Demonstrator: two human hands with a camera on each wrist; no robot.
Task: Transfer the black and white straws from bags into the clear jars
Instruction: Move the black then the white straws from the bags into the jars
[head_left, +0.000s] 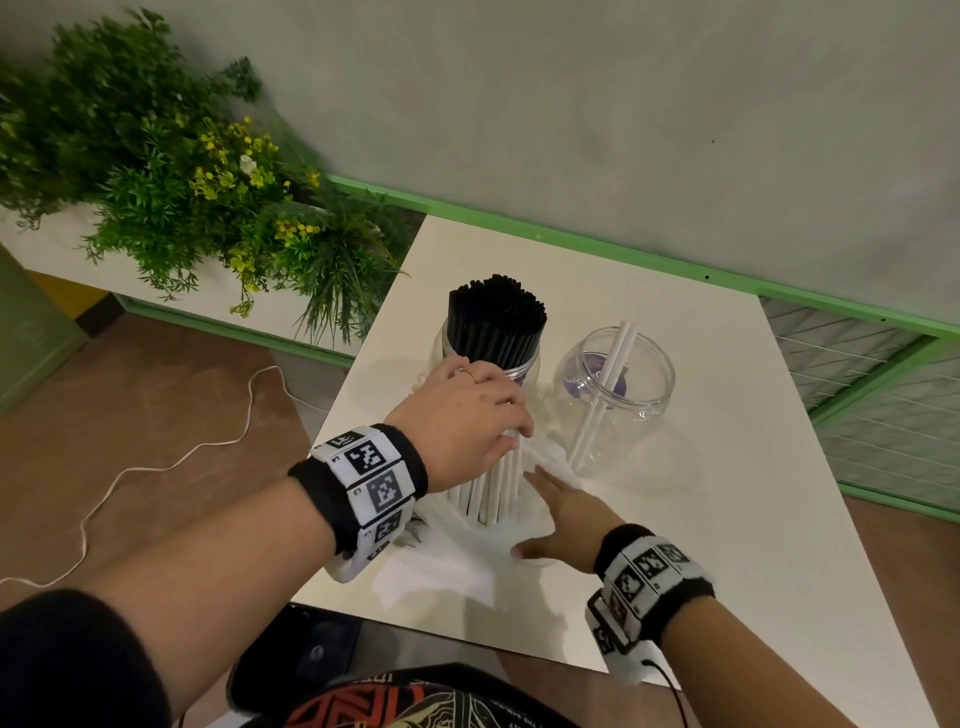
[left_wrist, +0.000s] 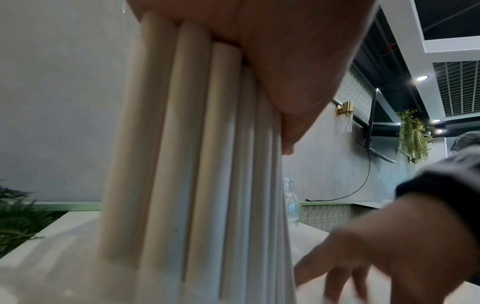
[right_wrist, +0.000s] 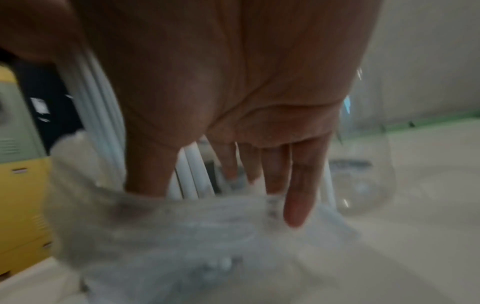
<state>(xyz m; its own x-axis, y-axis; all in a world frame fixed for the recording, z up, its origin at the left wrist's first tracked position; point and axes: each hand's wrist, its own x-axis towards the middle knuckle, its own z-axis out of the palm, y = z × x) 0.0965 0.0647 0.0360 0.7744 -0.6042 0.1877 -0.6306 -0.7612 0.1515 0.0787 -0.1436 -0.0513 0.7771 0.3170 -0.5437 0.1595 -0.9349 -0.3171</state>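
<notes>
- Two hands work at the near middle of the desk (head_left: 727, 467); a planter of green foliage (head_left: 182, 182) stands off its left edge.
- Left hand (head_left: 467, 421): its grip is curled round the top of a bundle of white straws (head_left: 493, 483), which stands upright with its lower end inside a crumpled clear bag (head_left: 467, 551) lying on the desk.
- Just behind that grip, a clear jar (head_left: 524, 371) is packed full of upright black straws (head_left: 496, 317).
- Right hand (head_left: 563, 519): fingers straight and spread, resting flat on the bag beside the foot of the bundle, closed round nothing.
- Beyond the right hand and right of the left grip, a second clear jar (head_left: 618, 400) stands upright, holding two white straws that lean out over its rim.
</notes>
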